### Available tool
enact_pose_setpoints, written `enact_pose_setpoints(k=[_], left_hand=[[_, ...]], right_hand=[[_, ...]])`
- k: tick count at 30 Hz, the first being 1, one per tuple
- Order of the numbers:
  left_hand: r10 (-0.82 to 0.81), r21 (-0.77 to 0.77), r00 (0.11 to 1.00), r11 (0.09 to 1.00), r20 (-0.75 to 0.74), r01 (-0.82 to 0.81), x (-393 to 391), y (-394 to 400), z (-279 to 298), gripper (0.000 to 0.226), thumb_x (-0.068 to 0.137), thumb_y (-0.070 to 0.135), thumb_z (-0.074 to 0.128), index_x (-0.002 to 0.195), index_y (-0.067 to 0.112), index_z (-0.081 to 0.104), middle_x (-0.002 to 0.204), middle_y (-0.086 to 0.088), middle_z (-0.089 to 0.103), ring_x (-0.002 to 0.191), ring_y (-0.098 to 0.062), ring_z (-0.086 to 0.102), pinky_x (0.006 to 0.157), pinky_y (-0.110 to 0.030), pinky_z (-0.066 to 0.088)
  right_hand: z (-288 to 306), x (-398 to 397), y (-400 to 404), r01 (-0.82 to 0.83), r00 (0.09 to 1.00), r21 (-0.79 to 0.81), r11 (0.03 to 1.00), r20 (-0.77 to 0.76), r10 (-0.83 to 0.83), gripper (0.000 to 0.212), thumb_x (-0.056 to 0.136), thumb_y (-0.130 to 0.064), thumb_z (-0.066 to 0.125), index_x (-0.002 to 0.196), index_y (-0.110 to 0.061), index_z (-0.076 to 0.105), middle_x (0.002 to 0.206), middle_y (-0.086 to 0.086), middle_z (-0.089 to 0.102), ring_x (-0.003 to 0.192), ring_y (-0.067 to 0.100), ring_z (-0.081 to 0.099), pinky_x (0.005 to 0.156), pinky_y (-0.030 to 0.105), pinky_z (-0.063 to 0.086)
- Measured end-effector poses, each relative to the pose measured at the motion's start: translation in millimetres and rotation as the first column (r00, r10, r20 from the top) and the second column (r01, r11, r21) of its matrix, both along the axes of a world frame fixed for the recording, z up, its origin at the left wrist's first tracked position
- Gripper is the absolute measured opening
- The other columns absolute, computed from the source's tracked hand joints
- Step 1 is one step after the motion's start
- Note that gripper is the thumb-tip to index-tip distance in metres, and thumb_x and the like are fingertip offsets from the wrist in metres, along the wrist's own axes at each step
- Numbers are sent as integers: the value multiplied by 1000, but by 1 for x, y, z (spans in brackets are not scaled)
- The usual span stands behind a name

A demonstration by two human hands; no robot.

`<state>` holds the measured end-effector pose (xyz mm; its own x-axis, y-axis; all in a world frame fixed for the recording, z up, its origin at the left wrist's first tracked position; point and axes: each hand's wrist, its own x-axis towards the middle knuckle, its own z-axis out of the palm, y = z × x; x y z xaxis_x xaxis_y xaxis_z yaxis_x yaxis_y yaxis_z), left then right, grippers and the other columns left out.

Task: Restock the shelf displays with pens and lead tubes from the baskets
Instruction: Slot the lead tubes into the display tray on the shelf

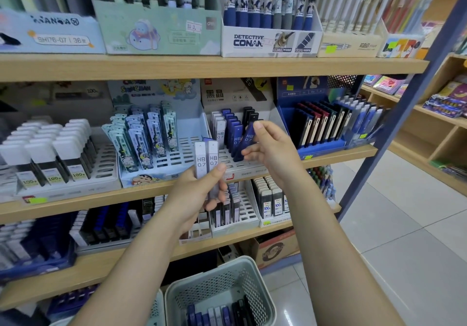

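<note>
My left hand [202, 194] grips two grey HB 0.7 lead tubes [206, 161] upright in front of the middle shelf. My right hand [270, 146] pinches a dark blue HB 0.7 lead tube [247, 141], tilted, at the slotted white display tray [242, 163]. That tray holds rows of grey, blue and black lead tubes [232, 128]. Down on the floor, a pale green perforated basket [217, 290] contains several more blue, grey and black tubes [217, 314].
Wooden shelves [177, 65] carry pen boxes above and other lead tube displays left, right and below. A second basket's edge [159, 308] shows at the bottom left. A blue metal post [394, 133] stands at right, with tiled floor and another wooden shelf unit beyond.
</note>
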<state>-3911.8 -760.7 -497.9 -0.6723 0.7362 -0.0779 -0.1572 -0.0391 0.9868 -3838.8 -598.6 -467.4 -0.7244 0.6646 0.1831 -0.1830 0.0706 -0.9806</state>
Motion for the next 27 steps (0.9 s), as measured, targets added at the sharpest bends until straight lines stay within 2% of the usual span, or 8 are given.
enact_pose_setpoints(k=[4, 10, 13, 16, 19, 22, 25, 27], left_hand=[[-22, -10, 1000, 1000, 14, 22, -1, -3, 1, 49, 89, 44, 60, 111, 1, 57, 66, -3, 60, 54, -15, 54, 40, -19, 32], [-40, -13, 999, 999, -6, 40, -2, -5, 1, 36, 99, 33, 57, 112, -1, 56, 69, -6, 61, 53, -16, 54, 38, -18, 30], [-22, -10, 999, 1000, -24, 22, -2, -7, 1, 26, 97, 27, 61, 101, 2, 58, 71, -10, 63, 52, -16, 57, 37, -19, 30], [24, 10, 1000, 1000, -18, -24, -1, -7, 2, 22, 93, 26, 66, 97, 5, 61, 74, -12, 67, 53, -19, 61, 38, -21, 34], [72, 32, 997, 997, 5, -72, -1, -7, 4, 27, 91, 25, 69, 106, 4, 62, 75, -11, 71, 56, -20, 65, 39, -23, 39], [87, 67, 996, 994, 24, -88, 0, -5, 7, 29, 89, 25, 70, 109, 6, 62, 75, -9, 73, 57, -20, 67, 38, -23, 41], [81, 74, 997, 994, 15, -82, 2, -3, 7, 28, 89, 25, 70, 110, 8, 63, 74, -9, 73, 56, -21, 67, 37, -23, 38], [72, 54, 997, 996, -2, -71, 3, -3, 7, 29, 91, 26, 69, 110, 5, 63, 75, -10, 72, 55, -21, 66, 36, -23, 37]], right_hand=[[-1, -3, -2, 20, 999, 36, 999, 27, -21, 13, 103, -29, 55, 101, -22, 67, 74, -12, 68, 69, 21, 67, 75, 42, 57], [0, -7, -2, 96, 993, -2, 995, 63, -96, 18, 96, -35, 65, 98, -18, 71, 61, -7, 66, 67, 21, 63, 71, 38, 55], [-3, -11, -6, 90, 992, -5, 996, 94, -89, 15, 94, -33, 68, 95, -19, 72, 69, 0, 69, 65, 16, 63, 68, 34, 54], [-3, -14, -7, 166, 984, -22, 986, 76, -164, 22, 90, -29, 73, 102, -13, 62, 79, 4, 65, 57, 12, 61, 58, 28, 51], [4, -7, -8, 249, 967, 5, 969, 54, -249, 23, 91, -26, 73, 97, -10, 56, 71, 2, 57, 45, 10, 54, 46, 23, 44], [11, 5, -12, 57, 992, 93, 994, 109, -67, 20, 92, -30, 72, 84, -12, 66, 65, -1, 64, 48, 14, 54, 47, 26, 41], [16, 8, -24, -171, 973, 102, 980, 172, 152, 14, 91, -27, 72, 87, -13, 72, 71, -1, 70, 49, 15, 56, 46, 25, 42], [15, 6, -30, -216, 966, 94, 972, 167, 199, 9, 92, -20, 71, 88, -12, 71, 64, 1, 68, 47, 15, 57, 45, 24, 42]])
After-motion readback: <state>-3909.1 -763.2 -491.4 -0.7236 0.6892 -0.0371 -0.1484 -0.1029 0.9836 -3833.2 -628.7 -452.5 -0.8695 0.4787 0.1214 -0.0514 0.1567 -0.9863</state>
